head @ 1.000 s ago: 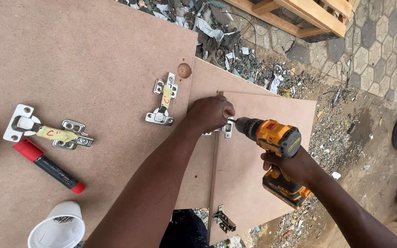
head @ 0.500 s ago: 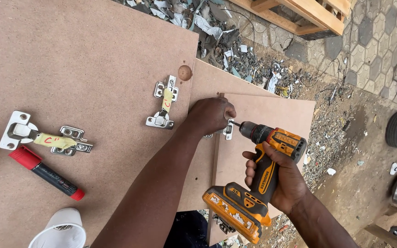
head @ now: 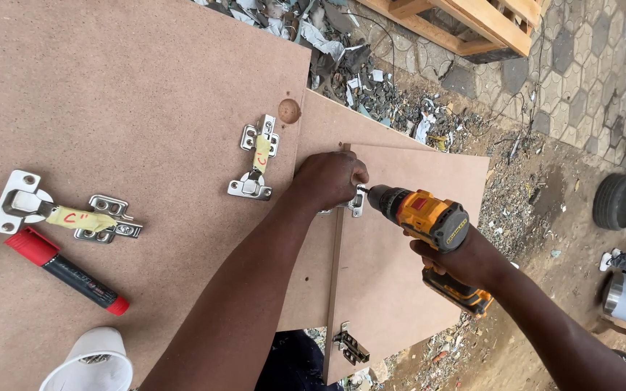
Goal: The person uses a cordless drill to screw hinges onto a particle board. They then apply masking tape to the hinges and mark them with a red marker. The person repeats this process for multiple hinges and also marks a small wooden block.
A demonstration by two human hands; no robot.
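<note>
Beside the left hand, the right hand grips the drill.

On the tabletop, a marker lies just below the left hinge; another hinge lies right of both.

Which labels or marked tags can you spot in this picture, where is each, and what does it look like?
Tape label on the left hinge: pale yellow strip, red mark, on the board's left side.
Tape label on the upper hinge: pale yellow strip, red mark, left of the left hand.
Badge on the drill: round, yellow-and-black, rear of the body.
</note>
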